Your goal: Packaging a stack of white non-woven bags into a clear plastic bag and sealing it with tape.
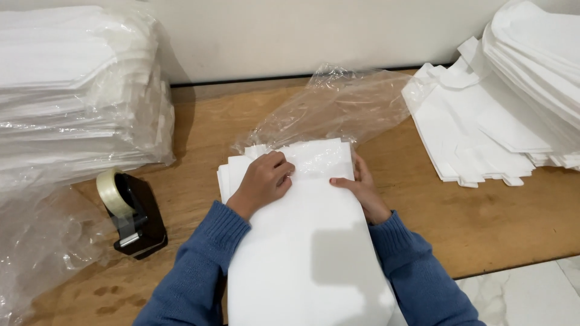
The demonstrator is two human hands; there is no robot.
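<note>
A thick stack of flat white paper sheets (308,241) is lying on the brown wooden worktop (477,223), its long axis running from the near edge, where it is overhanging toward the person, away to the far wall. Its far end is sitting partly inside the mouth of a crumpled clear plastic bag (338,105), which is spreading out toward the far edge.

Both hands are resting at that far end. The left hand (266,178) is lying on top of the stack, fingers curled together into a loose fist and pressing down on the plastic film where it overlaps the paper. The right hand (361,184) is pressing flat along the stack's right edge, thumb on top and fingers closed against the side. So the bag is lying straight ahead of both hands, along the stack's own line, and the left is the one touching it.

Toward the left edge a black tape dispenser with a pale roll (132,211) is standing, beside bagged white bundles (72,90). Loose white paper cut-outs (483,133) are piling at the far right corner.
</note>
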